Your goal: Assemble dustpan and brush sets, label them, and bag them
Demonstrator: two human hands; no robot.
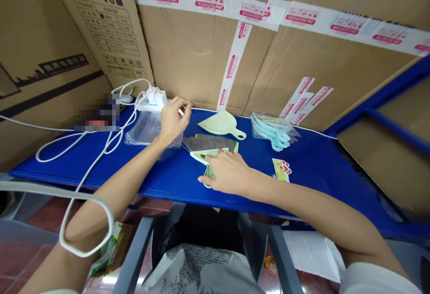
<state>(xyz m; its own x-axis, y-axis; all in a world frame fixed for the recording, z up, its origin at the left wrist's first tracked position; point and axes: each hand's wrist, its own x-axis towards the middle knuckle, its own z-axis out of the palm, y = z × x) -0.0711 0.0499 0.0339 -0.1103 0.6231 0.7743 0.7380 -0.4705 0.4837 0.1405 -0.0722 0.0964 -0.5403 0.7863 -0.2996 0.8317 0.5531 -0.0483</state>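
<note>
A hand brush [211, 143] with grey bristles and a pale green handle lies near the front of the blue table. My right hand [226, 170] rests over it, fingers bent on the handle and thumb beside it. Pale green edges show around the bristles; what they belong to is partly hidden. Behind the brush is a pale green dustpan [220, 123], its handle pointing right. My left hand [175, 118] is raised at the right end of some clear plastic bags [144, 128]. Its fingers are curled together, and anything between them is too small to make out.
Light blue handled pieces [273, 130] in clear wrapping lie right of the dustpan, with a colourful card [281, 170] nearer me. A white power strip [154, 101] and looping white cables [110, 137] occupy the left. Cardboard [198, 56] walls the table's back.
</note>
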